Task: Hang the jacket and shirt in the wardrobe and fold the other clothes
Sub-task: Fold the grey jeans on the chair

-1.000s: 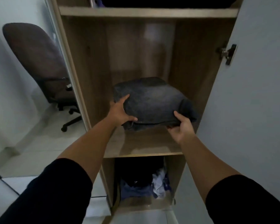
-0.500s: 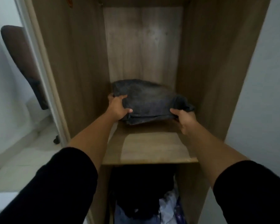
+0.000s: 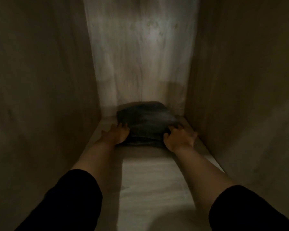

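Dark grey folded denim garment (image 3: 146, 121) lies flat at the back of the pale wood-grain wardrobe shelf (image 3: 150, 185), its far edge close to the light back panel (image 3: 140, 52), roughly midway between the two side walls. Both hands are at its near edge. The left hand (image 3: 115, 134) rests against the garment's near left corner with fingers spread and fairly straight, thumb splayed out toward the left edge of the shelf; the fingertips touch the cloth, without any clear curl around it. The right hand (image 3: 179, 136) sits at the near right corner, fingers likewise spread, the inner ones pressing on the fabric and the outer ones reaching toward the right edge of the shelf. Whether any fingertip is tucked under the fold cannot be told in the dim, slightly blurred view. Bare forearms run back from the hands toward the front edge of the shelf, ending in black sleeves (image 3: 70, 200) at the bottom corners of the view. Brown wood side walls (image 3: 40, 80) rise on the left and right of the compartment, both in shadow.
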Available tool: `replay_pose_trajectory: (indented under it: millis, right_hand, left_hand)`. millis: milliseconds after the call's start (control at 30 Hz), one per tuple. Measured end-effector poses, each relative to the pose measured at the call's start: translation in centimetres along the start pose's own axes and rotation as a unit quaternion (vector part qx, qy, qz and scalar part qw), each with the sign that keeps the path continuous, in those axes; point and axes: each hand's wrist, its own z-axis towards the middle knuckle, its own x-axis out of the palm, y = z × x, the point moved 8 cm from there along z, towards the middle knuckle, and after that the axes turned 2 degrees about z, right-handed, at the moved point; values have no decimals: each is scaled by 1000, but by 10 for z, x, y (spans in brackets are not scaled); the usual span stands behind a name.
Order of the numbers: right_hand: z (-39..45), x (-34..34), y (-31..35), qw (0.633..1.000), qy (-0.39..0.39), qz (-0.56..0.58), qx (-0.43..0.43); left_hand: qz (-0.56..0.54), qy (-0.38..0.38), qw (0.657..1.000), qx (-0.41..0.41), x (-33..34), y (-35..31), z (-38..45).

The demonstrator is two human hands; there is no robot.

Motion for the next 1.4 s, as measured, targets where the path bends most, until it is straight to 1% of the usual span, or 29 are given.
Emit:
replay_pose_trajectory:
  millis: [67,133,200,267,300,333,400,467,500,567,600,667,700,767,800,833,867,900,967,1033,1133,1300,1333,1400]
  right_hand:
    - [9,9,-1,1000,19,19,0]
    - [14,17,-1,998,49,47,-3]
    - [15,20,0,996,67,60,-8]
    - [17,22,1,994,80,67,-10]
    - [16,23,1,994,89,69,-11]
    - [14,22,0,992,99,73,-11]
    - [5,18,-3,989,109,98,-3]
    - [-10,8,-8,987,91,132,18]
    - [-18,1,-10,986,65,150,25]
    - [-38,-13,-10,980,-2,198,31]
    - [-50,-20,-9,970,-30,240,35]
    - [-78,-29,-6,933,-71,350,48]
    - [-95,-33,-4,909,-87,405,50]
    - [-132,-36,-1,858,-105,500,50]
    - [-152,-35,1,834,-107,539,50]
    - [-173,-33,2,813,-105,571,51]
    - [-192,-30,3,798,-101,592,53]
    - [-208,-27,3,788,-95,606,55]
    - [-238,-19,8,776,-66,624,63]
    - [-260,-19,14,773,-39,630,64]
    - [-284,-44,20,771,-34,634,49]
    - [-331,-114,30,747,-20,661,69]
    - [-342,-130,32,743,-18,666,72]
    - [-361,-164,39,742,-13,666,74]
  left_hand:
    - [-21,-12,1000,-4,0,4,8]
    - [-86,-15,996,-23,3,9,17]
    - [-114,-76,990,-39,-2,7,17]
    - [-78,-159,983,-36,-13,1,6]
    - [-79,-187,978,-48,-17,1,3]
    - [-91,-208,971,-67,-20,4,0]
    - [-138,-227,960,-85,-29,10,-9]
    - [-169,-225,957,-73,-34,10,-20]
    - [-189,-226,953,-63,-38,9,-30]
    - [-253,-242,936,-49,-49,5,-57]
    - [-295,-249,921,-45,-55,2,-76]
    - [-411,-246,877,-46,-59,-6,-116]
    - [-488,-240,838,-47,-57,-9,-135]
    - [-641,-240,729,-16,-48,-17,-171]
    - [-688,-240,685,6,-42,-20,-189]
    - [-719,-238,652,21,-35,-21,-207]
    - [-741,-231,629,32,-28,-22,-224]
    - [-757,-219,615,40,-21,-24,-239]
    - [-773,-193,602,50,-12,-25,-268]
    - [-781,-174,597,60,-10,-24,-292]
    - [-789,-153,593,54,-23,-27,-330]
    - [-802,-152,576,28,-79,-27,-405]
    - [-801,-151,578,24,-94,-26,-418]
    - [-792,-146,593,21,-127,-25,-445]
